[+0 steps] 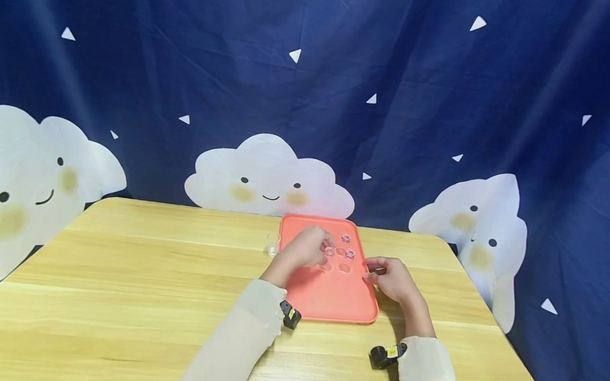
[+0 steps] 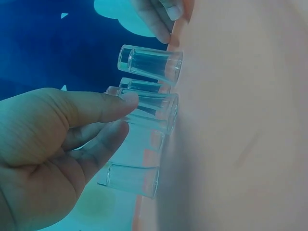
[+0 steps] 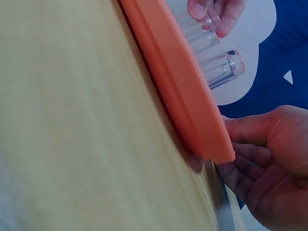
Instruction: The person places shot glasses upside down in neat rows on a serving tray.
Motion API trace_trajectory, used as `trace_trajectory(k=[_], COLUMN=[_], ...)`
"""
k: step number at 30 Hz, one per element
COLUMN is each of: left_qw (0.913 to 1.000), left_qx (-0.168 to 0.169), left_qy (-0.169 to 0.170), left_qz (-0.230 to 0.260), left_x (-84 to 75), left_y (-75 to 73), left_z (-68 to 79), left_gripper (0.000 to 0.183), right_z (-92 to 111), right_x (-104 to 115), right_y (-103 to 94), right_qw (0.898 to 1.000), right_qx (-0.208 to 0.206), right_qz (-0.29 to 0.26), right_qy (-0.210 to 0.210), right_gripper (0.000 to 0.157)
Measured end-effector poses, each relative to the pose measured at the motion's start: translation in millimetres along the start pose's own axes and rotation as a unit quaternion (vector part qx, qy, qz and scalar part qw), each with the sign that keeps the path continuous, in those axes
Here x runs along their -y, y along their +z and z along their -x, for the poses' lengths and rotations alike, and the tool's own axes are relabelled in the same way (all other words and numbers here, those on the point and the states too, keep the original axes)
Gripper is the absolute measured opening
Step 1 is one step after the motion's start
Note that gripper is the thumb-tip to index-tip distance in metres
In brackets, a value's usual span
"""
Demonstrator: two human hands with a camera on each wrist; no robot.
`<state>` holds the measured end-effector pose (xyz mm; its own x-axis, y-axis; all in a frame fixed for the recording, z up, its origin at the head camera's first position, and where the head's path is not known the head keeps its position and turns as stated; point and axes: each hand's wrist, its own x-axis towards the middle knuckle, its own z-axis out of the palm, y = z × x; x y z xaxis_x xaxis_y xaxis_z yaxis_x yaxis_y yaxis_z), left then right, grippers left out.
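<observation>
My left hand [image 1: 309, 248] is over the orange-pink tray [image 1: 330, 300], its thumb and fingers pinching a small clear shot glass [image 2: 156, 113] by its thick-bottomed end. Several more clear glasses stand on the tray around it, thick bottoms up; one glass [image 2: 151, 65] is beyond the thumb and another glass [image 2: 132, 178] is on the opposite side of the fingers. At the tray's right edge, my right hand [image 1: 395, 279] holds the rim between thumb and fingers. The right wrist view shows this hand [image 3: 284, 159] at the tray's corner, near a glass [image 3: 224, 67].
Another clear glass [image 1: 272, 245] stands on the wooden table [image 1: 146, 297], just left of the tray. Behind the table's far edge hangs a dark blue curtain [image 1: 239, 64] with white clouds. A small black camera sits on each wrist.
</observation>
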<state>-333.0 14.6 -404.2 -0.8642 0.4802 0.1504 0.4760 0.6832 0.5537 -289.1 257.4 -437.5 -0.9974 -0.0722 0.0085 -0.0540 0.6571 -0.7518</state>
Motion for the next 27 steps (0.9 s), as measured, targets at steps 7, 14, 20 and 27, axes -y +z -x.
trace_trajectory(k=[7, 14, 20, 27], left_qw=[0.9987, 0.992, 0.9858, 0.9826], left_qx=[-0.006, -0.051, -0.092, -0.105], left_qy=[0.009, -0.017, -0.044, -0.061], left_qz=[0.049, 0.114, 0.133, 0.141], left_x=[2.8, 15.3, 30.3, 49.7], left_y=[-16.0, -43.3, -62.3, -74.3], left_z=[6.7, 15.0, 24.2, 31.8], left_gripper=[0.042, 0.04, 0.039, 0.04], right_z=[1, 1, -1, -2], right_x=[0, 1, -2, -1], right_y=[0.6, -0.3, -0.5, -0.3], right_qw=[1.0, 1.0, 1.0, 1.0], right_qx=[0.0, 0.003, 0.001, 0.003], right_qz=[0.002, 0.001, 0.012, 0.007], right_qy=[0.001, 0.003, -0.006, -0.01], right_gripper=[0.033, 0.034, 0.033, 0.034])
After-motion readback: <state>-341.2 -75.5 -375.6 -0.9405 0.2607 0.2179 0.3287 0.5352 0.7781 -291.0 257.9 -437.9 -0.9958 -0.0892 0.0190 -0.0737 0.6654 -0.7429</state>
